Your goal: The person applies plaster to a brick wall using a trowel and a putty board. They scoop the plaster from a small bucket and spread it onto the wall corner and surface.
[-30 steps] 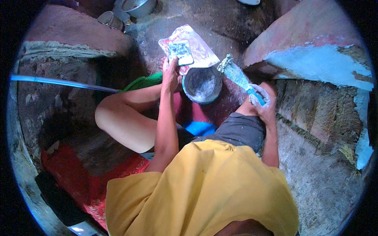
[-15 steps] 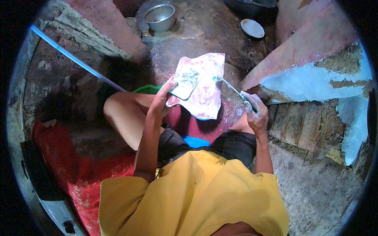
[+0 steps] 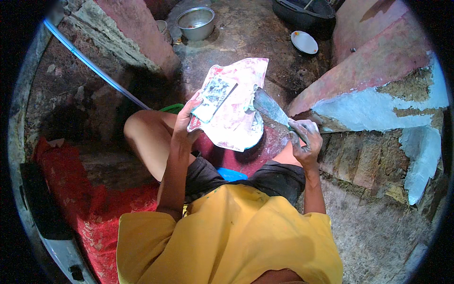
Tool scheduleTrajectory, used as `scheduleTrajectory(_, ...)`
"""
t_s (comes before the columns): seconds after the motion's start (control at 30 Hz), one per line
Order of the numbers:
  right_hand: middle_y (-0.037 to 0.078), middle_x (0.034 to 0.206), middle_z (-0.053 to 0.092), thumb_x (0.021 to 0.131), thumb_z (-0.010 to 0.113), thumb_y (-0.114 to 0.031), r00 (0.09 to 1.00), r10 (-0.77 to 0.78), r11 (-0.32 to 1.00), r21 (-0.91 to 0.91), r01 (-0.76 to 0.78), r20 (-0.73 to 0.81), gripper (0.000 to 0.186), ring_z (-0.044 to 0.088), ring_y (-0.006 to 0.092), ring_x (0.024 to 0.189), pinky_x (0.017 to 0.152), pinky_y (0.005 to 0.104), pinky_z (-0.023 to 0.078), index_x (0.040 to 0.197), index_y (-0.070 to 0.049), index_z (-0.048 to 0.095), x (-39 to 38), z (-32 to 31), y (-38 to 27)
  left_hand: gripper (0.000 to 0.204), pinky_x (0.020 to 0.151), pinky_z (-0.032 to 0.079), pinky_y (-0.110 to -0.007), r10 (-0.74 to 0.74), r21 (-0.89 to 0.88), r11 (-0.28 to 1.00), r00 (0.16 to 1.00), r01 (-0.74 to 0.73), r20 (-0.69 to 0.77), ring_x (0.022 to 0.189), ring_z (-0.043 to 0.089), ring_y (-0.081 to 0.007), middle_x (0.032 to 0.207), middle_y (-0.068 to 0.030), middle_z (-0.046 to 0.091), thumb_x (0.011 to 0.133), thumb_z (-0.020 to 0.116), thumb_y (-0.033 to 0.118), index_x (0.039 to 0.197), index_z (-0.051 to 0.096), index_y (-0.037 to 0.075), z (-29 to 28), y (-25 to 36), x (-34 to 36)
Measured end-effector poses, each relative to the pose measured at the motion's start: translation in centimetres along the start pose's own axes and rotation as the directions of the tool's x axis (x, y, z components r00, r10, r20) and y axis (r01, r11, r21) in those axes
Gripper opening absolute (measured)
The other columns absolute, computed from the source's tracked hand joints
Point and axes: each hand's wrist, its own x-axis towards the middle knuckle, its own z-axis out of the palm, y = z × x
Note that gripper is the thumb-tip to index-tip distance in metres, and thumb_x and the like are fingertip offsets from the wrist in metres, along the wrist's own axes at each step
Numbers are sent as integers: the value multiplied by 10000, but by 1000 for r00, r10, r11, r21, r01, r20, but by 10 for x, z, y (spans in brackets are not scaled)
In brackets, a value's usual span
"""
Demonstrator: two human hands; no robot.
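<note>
My left hand (image 3: 186, 115) is closed on the left edge of a whitish, pink-smeared flat sheet (image 3: 236, 120) with a wavy outline and some red patches. A smaller rectangular plate (image 3: 215, 97), blotched with white and dark green, lies on top of the sheet, next to my left thumb. In my closed right hand (image 3: 306, 141) is a putty knife (image 3: 272, 106), its broad grey blade turned toward the sheet. The blade's tip, with pale paste on it, is at the sheet's right edge. Pale smears mark my right fingers.
A metal bowl (image 3: 195, 33), a white plate (image 3: 304, 43) and a black basin (image 3: 302, 10) stand on the floor ahead. Broken, partly plastered wall (image 3: 378, 102) rises at right. A blue-white pipe (image 3: 94, 66) slants at left, above red cloth (image 3: 94, 203).
The putty knife has turned, so its blade's flat side now shows instead of its thin edge. The sheet and my left hand have shifted slightly left, and the sheet has tilted.
</note>
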Motion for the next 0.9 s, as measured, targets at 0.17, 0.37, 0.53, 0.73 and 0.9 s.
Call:
scheduleTrajectory(0.17, 107, 806, 596, 701, 620, -64, 999, 32, 998, -47, -30, 28, 212, 562, 253, 712, 646, 323, 434, 910, -29, 634, -5, -2, -3, 496, 911, 410, -365, 10, -46, 999, 1000, -10, 14, 1047, 517, -244, 1178, -158, 487, 811, 468, 123, 1259, 317, -26, -1, 6, -4)
scheduleTrajectory(0.37, 103, 787, 598, 746, 603, -61, 993, 116, 991, 76, -114, -24, 191, 561, 207, 694, 616, 294, 434, 929, -7, 618, -31, 3, -2, 494, 893, 415, -331, 140, 203, 970, 990, -136, -3, 1040, 520, -215, 1171, -159, 482, 813, 460, 118, 1256, 307, -36, 30, 30, 0)
scheduleTrajectory(0.53, 55, 705, 563, 828, 551, -140, 795, 597, 626, 559, -544, 104, 207, 539, 115, 593, 491, 236, 423, 974, -4, 604, -45, -8, 1, 473, 855, 437, -305, 149, 335, 934, 988, -127, -43, 1010, 532, -195, 1126, -139, 501, 805, 470, 105, 1231, 321, -34, 27, 35, -5)
scheduleTrajectory(0.73, 18, 587, 503, 829, 556, -307, 773, 428, 428, 649, -629, 468, 355, 419, 56, 440, 382, 196, 328, 922, 33, 601, -24, -2, 5, 493, 842, 449, -313, 49, 274, 962, 992, -16, -115, 997, 541, -201, 1126, -150, 502, 789, 481, 83, 1239, 316, -31, 24, 21, -2)
scheduleTrajectory(0.9, 0, 614, 542, 823, 576, -275, 766, 329, 426, 638, -642, 552, 299, 458, 59, 474, 402, 204, 356, 925, 1, 632, -17, 15, 18, 491, 854, 447, -324, 56, 221, 974, 997, -41, -59, 999, 542, -212, 1132, -173, 497, 793, 465, 91, 1233, 306, -56, 26, 18, -3)
